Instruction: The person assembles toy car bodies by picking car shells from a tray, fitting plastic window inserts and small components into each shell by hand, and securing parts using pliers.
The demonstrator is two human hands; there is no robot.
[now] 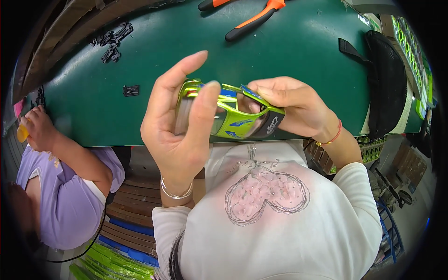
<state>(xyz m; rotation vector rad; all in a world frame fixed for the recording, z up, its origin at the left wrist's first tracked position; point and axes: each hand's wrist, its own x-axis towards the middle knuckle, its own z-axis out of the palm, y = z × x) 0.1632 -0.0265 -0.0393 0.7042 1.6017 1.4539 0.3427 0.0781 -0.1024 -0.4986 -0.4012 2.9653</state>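
The left hand cradles one end of a glossy lime-green frame above the near edge of the worktop; the right hand pinches the other. A light, even grip should steady it without bending.

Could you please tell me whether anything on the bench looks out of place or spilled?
Nothing looks plainly spilled. Only a small black clump stands out slightly, lying apart from the loose black parts farther up the green tabletop.
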